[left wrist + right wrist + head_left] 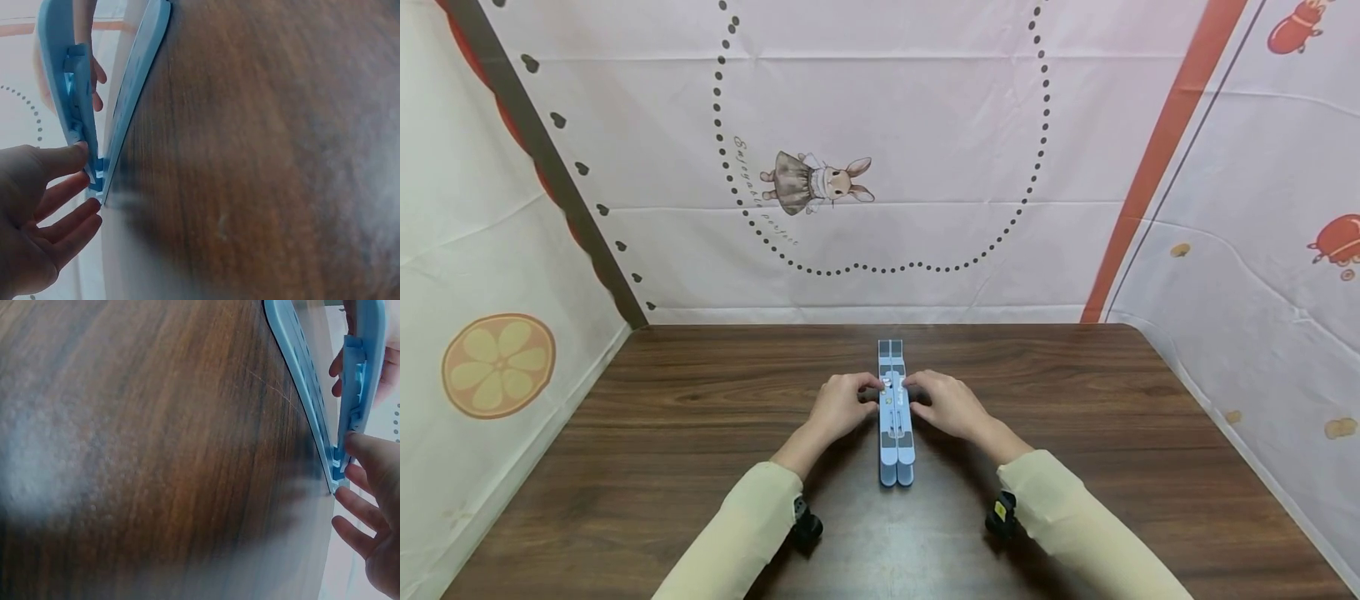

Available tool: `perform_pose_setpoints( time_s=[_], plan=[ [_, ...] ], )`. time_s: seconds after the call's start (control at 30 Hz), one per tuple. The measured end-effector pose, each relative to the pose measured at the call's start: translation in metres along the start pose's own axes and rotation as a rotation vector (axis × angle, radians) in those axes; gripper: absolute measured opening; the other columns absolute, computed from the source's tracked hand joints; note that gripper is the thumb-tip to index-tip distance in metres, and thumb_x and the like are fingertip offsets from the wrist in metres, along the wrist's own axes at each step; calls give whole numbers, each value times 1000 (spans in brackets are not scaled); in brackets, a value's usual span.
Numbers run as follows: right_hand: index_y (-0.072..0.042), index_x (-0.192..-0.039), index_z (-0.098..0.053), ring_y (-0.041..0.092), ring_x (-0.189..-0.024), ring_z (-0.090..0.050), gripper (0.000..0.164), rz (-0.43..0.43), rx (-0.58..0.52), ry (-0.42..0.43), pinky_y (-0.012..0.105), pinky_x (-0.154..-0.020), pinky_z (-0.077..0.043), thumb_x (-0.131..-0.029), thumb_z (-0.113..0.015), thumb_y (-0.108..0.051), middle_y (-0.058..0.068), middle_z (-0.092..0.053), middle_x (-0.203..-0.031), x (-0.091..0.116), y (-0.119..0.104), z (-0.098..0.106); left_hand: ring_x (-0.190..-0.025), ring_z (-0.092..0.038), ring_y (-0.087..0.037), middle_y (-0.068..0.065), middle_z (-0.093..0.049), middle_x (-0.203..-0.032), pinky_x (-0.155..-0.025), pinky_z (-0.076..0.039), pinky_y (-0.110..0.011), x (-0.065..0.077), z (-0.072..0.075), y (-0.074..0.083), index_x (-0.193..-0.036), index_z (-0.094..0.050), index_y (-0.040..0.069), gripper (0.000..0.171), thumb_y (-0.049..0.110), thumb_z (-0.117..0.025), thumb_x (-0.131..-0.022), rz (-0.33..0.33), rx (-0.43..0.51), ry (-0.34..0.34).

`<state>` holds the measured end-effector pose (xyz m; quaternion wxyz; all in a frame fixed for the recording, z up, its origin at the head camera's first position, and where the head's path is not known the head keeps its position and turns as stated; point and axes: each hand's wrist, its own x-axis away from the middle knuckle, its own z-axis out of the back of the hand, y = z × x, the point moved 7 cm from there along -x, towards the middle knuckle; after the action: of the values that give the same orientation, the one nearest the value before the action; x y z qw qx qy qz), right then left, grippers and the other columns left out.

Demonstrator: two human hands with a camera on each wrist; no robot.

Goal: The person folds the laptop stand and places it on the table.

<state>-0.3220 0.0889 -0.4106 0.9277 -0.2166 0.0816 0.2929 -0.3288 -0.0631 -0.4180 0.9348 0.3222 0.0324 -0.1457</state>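
A light blue folding laptop stand (pixel 887 450) lies lengthwise on the table, its two narrow halves side by side, with dark grey pads and small stickers on top. From the left, my left hand (pixel 841 406) holds its edge between thumb and index finger. My right hand (pixel 951 404) grips the opposite edge in the same manner. In the left wrist view the upper bar (pixel 57 69) tilts up from the lower bar (pixel 134 81), which lies along the tabletop. The right wrist view shows this wedge too, with the thumb on the upper bar (pixel 370 375).
The dark wood-grain table (pixel 700 467) stretches around the stand. Printed cloth (pixel 925 167) hangs behind it and along both sides. Each wrist carries a small black camera, one on the left (pixel 806 527) and one on the right (pixel 1001 515), low over the table.
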Motion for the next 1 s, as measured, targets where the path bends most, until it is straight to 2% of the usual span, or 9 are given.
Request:
perform_pose_setpoints(
  time_s=[0.23,0.63,0.83,1.0],
  plan=[
    [-10,-113,-61,20,-104,-59,34,22,42,-4,38,-87,-50,-81,-69,-15,5,-63,-113,-1,-2,-1,-103,-61,-21,-2,-68,-107,-88,-49,-42,-2,-2,2,-101,-68,18,26,9,-72,-77,-15,-69,-1],
    [-10,-111,-62,22,-101,-59,35,37,104,-12,40,-84,-50,-79,-71,-16,6,-62,-110,-1,-6,-4,-92,-63,-18,-3,-69,-101,-77,-52,-38,-3,-6,5,-97,-68,16,24,10,-75,-74,-52,-163,-8],
    [-11,-109,-62,23,-98,-58,33,51,126,1,40,-80,-50,-78,-73,-16,6,-60,-107,1,-8,-5,-93,-62,-18,-2,-68,-103,-78,-51,-38,-2,-8,4,-96,-67,18,25,12,-75,-74,-61,-187,-10],
    [-11,-109,-62,23,-101,-58,32,37,107,-19,41,-84,-49,-78,-71,-15,5,-59,-109,1,-7,-5,-97,-62,-20,-3,-68,-104,-81,-51,-39,-1,-7,5,-96,-68,18,25,12,-76,-73,-74,-186,-10]
  ],
)
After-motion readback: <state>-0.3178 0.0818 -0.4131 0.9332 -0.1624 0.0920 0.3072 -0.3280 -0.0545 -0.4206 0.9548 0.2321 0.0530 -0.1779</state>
